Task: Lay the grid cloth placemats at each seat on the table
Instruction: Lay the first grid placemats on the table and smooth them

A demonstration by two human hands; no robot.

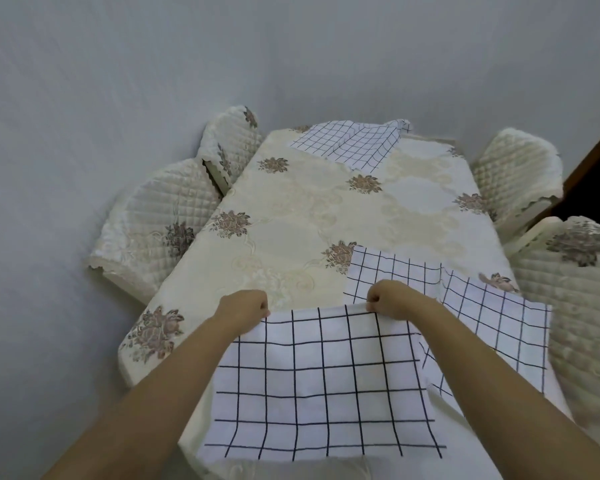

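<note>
I hold a white placemat with a black grid (323,382) spread out over the near end of the table (291,216). My left hand (246,306) pinches its far left corner and my right hand (392,301) pinches its far right corner. The cloth hangs from both hands toward me. A second grid placemat (478,306) lies partly under it at the near right of the table. A third grid placemat (354,143) lies rumpled at the far end.
The table wears a cream cloth with brown flower motifs. Two quilted cream chairs (153,223) stand on the left side and two more (520,168) on the right. A pale wall runs behind, and a dark doorway (593,174) shows at the right edge.
</note>
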